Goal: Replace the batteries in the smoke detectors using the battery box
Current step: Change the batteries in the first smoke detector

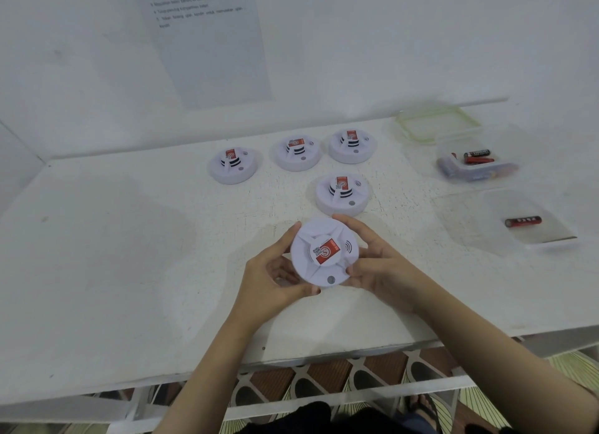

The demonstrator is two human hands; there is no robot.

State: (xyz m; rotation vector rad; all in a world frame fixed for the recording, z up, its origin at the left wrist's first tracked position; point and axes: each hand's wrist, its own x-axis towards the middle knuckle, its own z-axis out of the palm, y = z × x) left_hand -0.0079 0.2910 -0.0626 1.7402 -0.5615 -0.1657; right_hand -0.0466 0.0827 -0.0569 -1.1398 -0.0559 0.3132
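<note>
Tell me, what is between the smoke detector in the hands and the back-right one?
Another smoke detector, resting on the white table. The head view shows it between the held smoke detector and the back-right smoke detector.

Both hands work over the white table (129, 271), one smoke detector (324, 252) held between them, tilted toward the camera, red label facing up. Left hand (269, 281) grips its left rim with fingers curled underneath. Right hand (382, 271) grips the right rim, thumb on the face near the edge. Beyond on the table is a row of three: left detector (232, 165), middle detector (297, 153), right detector (352, 145). A fourth detector (342, 193) sits nearer, just beyond the held one. Far right, a clear battery box (476, 171) holds several batteries, blurred. A green-rimmed lid (437, 124) lies behind it. Nearer, a second clear container (551, 236) holds a single red battery (522, 222). A printed sheet (207, 51) hangs on the wall, its text unreadable.
</note>
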